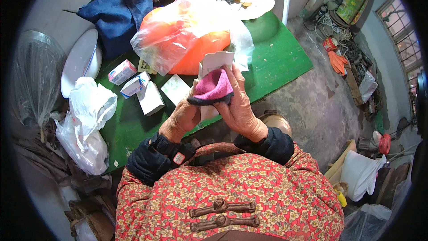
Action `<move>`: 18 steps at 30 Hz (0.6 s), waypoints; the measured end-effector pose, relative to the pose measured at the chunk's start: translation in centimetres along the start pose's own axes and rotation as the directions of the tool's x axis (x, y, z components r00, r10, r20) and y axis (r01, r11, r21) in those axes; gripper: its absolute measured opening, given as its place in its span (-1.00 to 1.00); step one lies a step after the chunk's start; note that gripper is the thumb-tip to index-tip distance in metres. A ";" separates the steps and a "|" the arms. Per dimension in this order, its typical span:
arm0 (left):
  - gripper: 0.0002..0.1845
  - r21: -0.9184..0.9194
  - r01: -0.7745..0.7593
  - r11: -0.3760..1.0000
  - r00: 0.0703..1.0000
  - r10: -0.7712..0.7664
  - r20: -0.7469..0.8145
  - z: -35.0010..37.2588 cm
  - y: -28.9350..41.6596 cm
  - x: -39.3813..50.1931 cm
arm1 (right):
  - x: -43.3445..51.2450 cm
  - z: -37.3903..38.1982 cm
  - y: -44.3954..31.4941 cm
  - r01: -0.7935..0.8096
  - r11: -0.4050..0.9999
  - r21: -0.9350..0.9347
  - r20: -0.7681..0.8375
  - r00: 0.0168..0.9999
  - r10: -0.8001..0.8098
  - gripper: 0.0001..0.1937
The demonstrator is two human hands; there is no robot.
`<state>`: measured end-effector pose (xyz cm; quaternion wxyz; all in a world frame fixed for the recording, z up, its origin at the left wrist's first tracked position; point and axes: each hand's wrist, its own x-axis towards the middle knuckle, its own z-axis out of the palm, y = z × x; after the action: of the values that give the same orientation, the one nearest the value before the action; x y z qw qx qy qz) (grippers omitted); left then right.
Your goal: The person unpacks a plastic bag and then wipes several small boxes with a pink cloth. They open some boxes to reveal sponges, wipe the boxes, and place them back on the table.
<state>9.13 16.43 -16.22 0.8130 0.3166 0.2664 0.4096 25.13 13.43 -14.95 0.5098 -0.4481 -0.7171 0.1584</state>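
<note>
Both of my hands are raised over the near edge of the green table (281,50). Between them is a pink fabric piece (215,85) with a dark edge, together with an open white cardboard box (218,59) whose flap stands up behind the fabric. My left hand (183,117) grips the box and the fabric from the left; its fingertips are partly hidden. My right hand (241,105) holds them from the right, fingers behind and thumb below. Left of my hands lie a white box (150,98), a blue-and-white box (135,85), a pink-and-white box (122,72) and a flat white card (175,88).
Behind my hands sits an orange plastic bag (180,36) within a clear one. A pale oval tray (264,1) holds a cable and small pieces. At left are a white basin (78,60), a blue cloth bag (120,13) and white plastic bags (88,113). Clutter lines the right wall.
</note>
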 end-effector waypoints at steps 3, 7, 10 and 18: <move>-0.46 -0.005 0.011 1.000 1.000 -0.011 0.021 0.3 -0.3 0.1 | 1.0 -0.1 0.9 0.002 1.000 0.002 -0.052 0.999 -0.002 -0.22; -0.43 -0.139 0.091 0.986 0.996 -0.093 -0.009 1.1 -1.0 -0.1 | 3.3 -0.2 2.4 -0.137 0.972 0.192 0.031 0.991 0.133 -0.30; -0.44 -0.138 0.039 0.990 0.998 -0.046 -0.048 0.9 -1.0 0.2 | 3.7 0.2 2.3 -0.086 0.995 0.057 -0.001 0.996 0.086 -0.27; -0.51 -0.181 0.016 0.983 1.000 -0.019 -0.017 0.1 -1.0 0.6 | 2.6 0.1 1.0 0.103 0.947 -0.303 0.104 0.992 -0.075 -0.28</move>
<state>10.03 16.46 -17.01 0.8395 0.2351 0.2385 0.4279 25.32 16.09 -14.16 0.4073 -0.4815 -0.7750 0.0416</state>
